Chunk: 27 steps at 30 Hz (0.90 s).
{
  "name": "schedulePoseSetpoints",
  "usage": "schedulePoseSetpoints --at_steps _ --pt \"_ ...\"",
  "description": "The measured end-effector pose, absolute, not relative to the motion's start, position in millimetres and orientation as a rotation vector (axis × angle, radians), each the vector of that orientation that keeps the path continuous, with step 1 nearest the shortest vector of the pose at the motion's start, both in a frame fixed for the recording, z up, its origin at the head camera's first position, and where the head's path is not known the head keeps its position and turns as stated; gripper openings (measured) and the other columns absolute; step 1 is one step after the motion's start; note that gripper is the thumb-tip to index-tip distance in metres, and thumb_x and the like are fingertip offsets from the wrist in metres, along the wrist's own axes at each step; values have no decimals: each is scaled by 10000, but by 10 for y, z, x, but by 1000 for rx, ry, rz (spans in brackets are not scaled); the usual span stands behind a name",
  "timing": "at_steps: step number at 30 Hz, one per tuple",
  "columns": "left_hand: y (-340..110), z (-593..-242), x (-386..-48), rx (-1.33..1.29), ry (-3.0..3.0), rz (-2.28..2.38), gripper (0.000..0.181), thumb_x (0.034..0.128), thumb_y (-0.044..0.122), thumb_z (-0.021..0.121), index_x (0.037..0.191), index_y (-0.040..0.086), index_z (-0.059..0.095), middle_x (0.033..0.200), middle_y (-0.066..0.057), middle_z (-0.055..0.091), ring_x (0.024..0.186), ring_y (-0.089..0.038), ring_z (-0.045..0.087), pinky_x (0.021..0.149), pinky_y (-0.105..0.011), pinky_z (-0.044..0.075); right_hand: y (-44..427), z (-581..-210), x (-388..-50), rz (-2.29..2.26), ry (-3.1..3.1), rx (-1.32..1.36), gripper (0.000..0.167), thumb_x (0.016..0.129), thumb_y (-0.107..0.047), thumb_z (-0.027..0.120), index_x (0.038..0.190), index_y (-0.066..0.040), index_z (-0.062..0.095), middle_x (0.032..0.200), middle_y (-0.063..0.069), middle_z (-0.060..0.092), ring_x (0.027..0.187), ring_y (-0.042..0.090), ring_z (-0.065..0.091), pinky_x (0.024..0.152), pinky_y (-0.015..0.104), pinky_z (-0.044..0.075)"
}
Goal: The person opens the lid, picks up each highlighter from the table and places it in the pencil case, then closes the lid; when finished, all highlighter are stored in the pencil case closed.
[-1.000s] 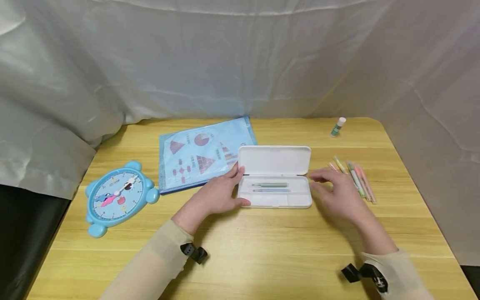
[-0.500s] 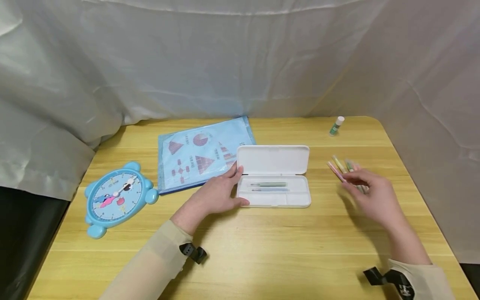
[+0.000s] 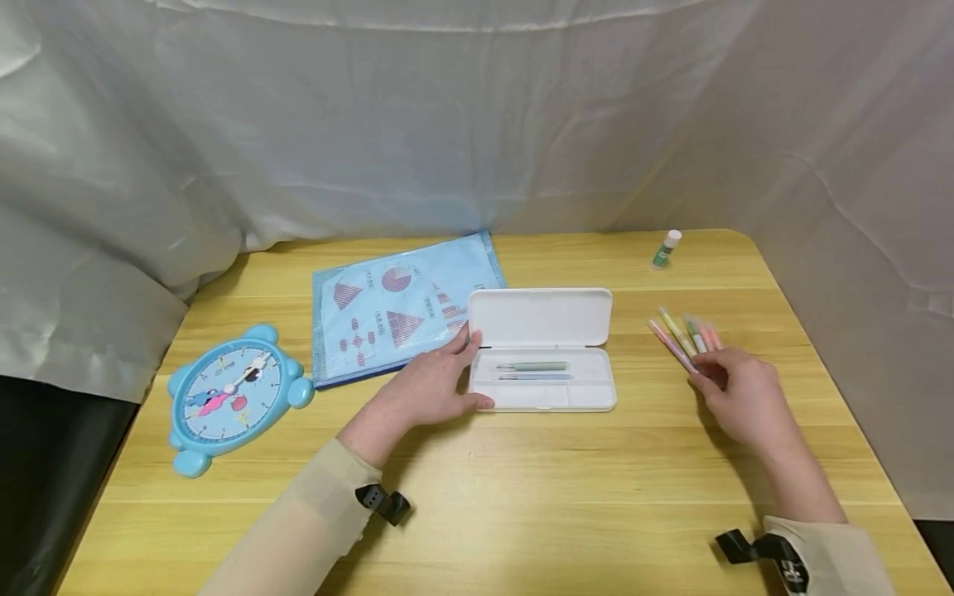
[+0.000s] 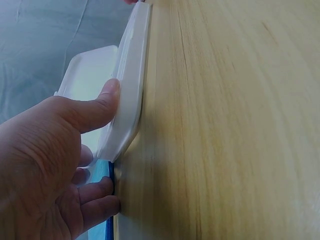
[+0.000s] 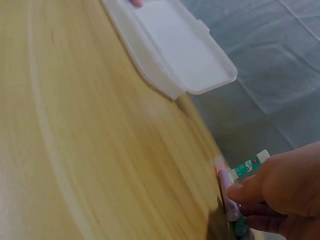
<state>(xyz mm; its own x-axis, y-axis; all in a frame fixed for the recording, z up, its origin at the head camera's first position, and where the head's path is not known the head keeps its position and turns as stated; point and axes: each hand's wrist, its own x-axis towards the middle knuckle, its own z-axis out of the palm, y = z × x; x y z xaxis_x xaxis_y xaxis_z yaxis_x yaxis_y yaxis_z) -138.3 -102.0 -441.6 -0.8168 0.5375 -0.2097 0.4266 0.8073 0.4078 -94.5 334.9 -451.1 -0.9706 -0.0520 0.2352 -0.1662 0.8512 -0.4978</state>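
An open white pencil case (image 3: 592,396) lies on the table, with a green pen (image 3: 538,366) and a thin blue pen (image 3: 537,377) inside. My left hand (image 3: 430,386) grips its left end; the left wrist view shows the thumb on its front wall. Right of the case, several pastel pens lie fanned out: a pink-and-purple pen (image 3: 671,344), a yellow pen (image 3: 674,329), a green-and-white pen (image 3: 696,334) and pinkish ones (image 3: 712,335). My right hand (image 3: 745,397) pinches the pink-and-purple pen near its lower end, and its fingers hide the other pens' near ends.
A glue stick (image 3: 667,249) stands at the back right. A blue patterned zip pouch (image 3: 406,302) lies behind the case, partly under its lid side. The blue toy clock (image 3: 234,393) lies at the left. Grey curtain (image 3: 477,124) closes off the table's back and sides.
My right hand has moved from the case's right end over to the pens and taken hold there. The pens' tips have shifted slightly. My left hand stays on the case.
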Motion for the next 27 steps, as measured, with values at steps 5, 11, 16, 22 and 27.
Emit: schedulePoseSetpoints --at_steps 5,11,16,22,27 --pt "-1018 -4409 -1386 739 2680 493 1086 939 629 724 1687 88 153 1747 -137 60 1475 -389 425 1164 -486 407 3338 -4535 -956 765 -2858 176 180 890 2 830 1035 86 765 837 157 712 716 275 636 620 415 504" --pt "-1020 -4403 -1386 747 2679 500 1082 942 629 721 1686 82 157 1750 -128 56 1467 -391 437 1157 -483 415 3315 -4556 -959 785 -2893 195 151 910 -14 813 1021 81 773 786 101 722 687 236 648 624 440 519" --pt "-1022 -4402 -1385 752 2681 500 1082 942 629 721 1684 79 159 1749 -128 57 1466 -390 438 1157 -482 415 3306 -4569 -961 787 -2881 202 122 910 -14 817 1005 55 786 775 76 725 674 208 639 601 374 501" --pt "-1019 -4410 -1384 737 2680 503 1083 939 635 721 1684 90 154 1746 -135 60 1477 -386 421 1164 -475 407 3279 -4528 -942 830 -2883 187 115 933 -14 800 1036 37 785 822 95 734 702 216 625 606 320 489" --pt "-1021 -4411 -1378 733 2680 502 1083 939 634 722 1684 93 153 1747 -129 58 1474 -386 426 1162 -473 411 3232 -4425 -952 914 -2862 230 117 961 -7 769 1064 47 775 870 131 743 744 247 634 603 245 479"
